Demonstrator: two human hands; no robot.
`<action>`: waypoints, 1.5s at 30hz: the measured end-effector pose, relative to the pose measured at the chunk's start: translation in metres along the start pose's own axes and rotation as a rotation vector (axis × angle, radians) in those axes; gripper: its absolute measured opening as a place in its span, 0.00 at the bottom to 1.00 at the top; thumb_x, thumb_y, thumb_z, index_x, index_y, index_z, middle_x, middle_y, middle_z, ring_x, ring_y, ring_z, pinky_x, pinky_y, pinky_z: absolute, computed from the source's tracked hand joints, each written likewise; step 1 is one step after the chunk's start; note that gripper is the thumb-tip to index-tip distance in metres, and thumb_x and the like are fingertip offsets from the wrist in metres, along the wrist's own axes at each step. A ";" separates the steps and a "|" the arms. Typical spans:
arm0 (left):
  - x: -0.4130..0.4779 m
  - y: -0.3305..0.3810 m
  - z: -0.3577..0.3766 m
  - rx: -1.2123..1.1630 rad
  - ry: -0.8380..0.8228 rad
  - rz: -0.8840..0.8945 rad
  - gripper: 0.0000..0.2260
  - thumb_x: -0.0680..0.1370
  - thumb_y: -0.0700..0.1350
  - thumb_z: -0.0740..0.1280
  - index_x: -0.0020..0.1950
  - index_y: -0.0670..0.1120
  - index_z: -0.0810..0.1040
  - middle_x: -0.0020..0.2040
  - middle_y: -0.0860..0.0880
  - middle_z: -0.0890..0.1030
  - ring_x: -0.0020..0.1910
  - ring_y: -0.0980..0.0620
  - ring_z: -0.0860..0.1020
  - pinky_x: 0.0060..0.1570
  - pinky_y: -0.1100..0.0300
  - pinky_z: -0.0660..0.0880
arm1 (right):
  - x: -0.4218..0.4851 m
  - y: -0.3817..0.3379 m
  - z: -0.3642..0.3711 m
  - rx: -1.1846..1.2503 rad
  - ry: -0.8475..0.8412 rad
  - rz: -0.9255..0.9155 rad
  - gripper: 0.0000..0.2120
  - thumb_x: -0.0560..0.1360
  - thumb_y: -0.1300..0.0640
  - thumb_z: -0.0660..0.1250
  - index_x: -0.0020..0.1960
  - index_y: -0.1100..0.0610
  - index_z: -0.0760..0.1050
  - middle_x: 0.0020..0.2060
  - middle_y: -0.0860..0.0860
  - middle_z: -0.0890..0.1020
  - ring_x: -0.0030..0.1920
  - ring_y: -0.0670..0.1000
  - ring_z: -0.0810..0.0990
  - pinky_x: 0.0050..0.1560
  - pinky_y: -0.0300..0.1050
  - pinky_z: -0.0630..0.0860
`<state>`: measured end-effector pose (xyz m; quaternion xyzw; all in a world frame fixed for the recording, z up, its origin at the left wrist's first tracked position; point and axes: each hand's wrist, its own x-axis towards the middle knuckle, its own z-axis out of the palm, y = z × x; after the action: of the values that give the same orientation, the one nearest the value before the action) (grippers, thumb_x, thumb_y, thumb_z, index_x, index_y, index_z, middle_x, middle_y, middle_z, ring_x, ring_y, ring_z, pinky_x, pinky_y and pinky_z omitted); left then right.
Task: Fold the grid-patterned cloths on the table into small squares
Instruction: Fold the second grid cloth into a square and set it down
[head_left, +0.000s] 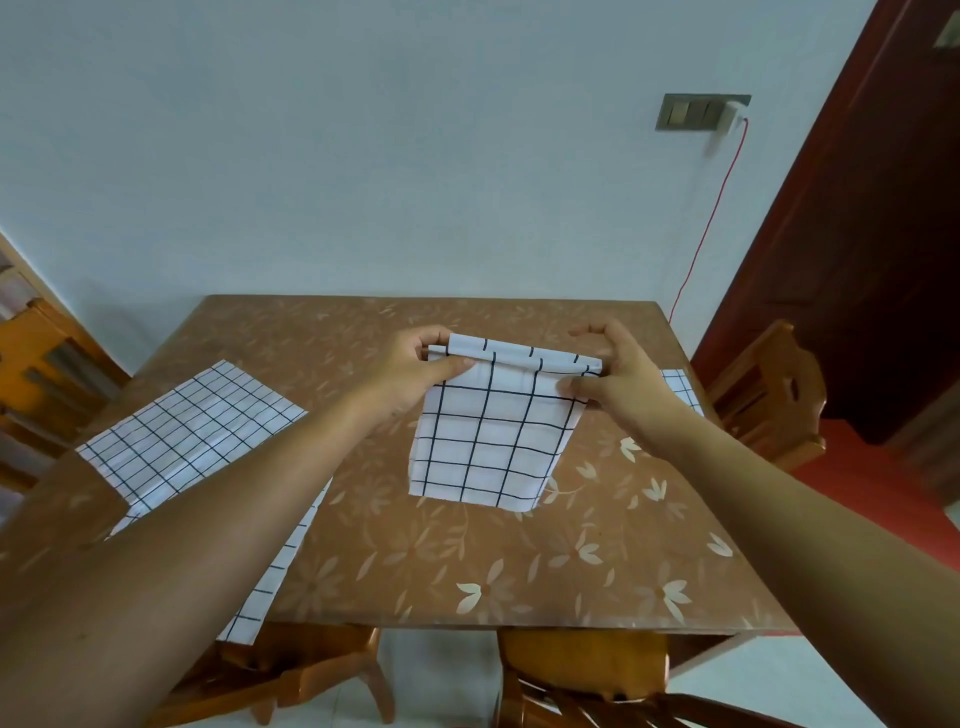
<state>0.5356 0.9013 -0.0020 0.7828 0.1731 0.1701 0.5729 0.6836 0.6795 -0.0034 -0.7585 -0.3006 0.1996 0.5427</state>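
- Folded white cloth with black grid lines (488, 436) is mid-scene over the brown flower-patterned surface (467, 561). Its far edge is lifted and doubled over toward the near side.
- Left hand (421, 364) pinches the cloth's far left corner, thumb on the near face, fingers curled behind.
- Right hand (618, 369) pinches the far right corner, thumb in front, fingers curled above.
- Cloth's near edge sits low by the surface; cannot tell if it touches.
- Second white grid cloth (192, 421) lies flat on the left, partly under the left forearm, near end hanging over the surface's near edge.
- Corner of a third white grid cloth (680, 387) shows on the right, behind the right hand.
- Orange-brown wooden chair (769, 395) stands just right of the surface.
- Grey wall switch plate (701, 111) on the far wall, thin red cable (711, 218) running down from it.
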 end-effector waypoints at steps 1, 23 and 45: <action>0.000 0.000 0.000 -0.009 0.013 -0.008 0.05 0.78 0.38 0.72 0.48 0.49 0.82 0.47 0.48 0.83 0.47 0.49 0.80 0.51 0.56 0.78 | 0.000 0.000 0.000 -0.045 0.003 -0.045 0.23 0.72 0.64 0.75 0.56 0.43 0.71 0.39 0.58 0.82 0.40 0.56 0.81 0.46 0.58 0.83; 0.003 -0.010 -0.008 -0.044 0.044 -0.075 0.04 0.79 0.43 0.72 0.52 0.53 0.82 0.52 0.49 0.87 0.55 0.46 0.84 0.64 0.41 0.77 | 0.011 0.009 0.001 -0.547 -0.075 -0.181 0.05 0.77 0.53 0.72 0.45 0.52 0.79 0.40 0.50 0.82 0.42 0.47 0.79 0.42 0.42 0.71; 0.001 -0.009 -0.011 -0.254 0.160 -0.033 0.11 0.82 0.47 0.68 0.53 0.39 0.80 0.50 0.39 0.83 0.49 0.43 0.82 0.59 0.36 0.77 | 0.012 -0.005 0.017 0.496 -0.007 0.157 0.02 0.79 0.61 0.69 0.49 0.60 0.80 0.40 0.53 0.85 0.41 0.51 0.84 0.47 0.48 0.81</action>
<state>0.5310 0.9135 -0.0074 0.6851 0.2079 0.2430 0.6545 0.6808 0.7009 -0.0040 -0.6224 -0.1848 0.3113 0.6939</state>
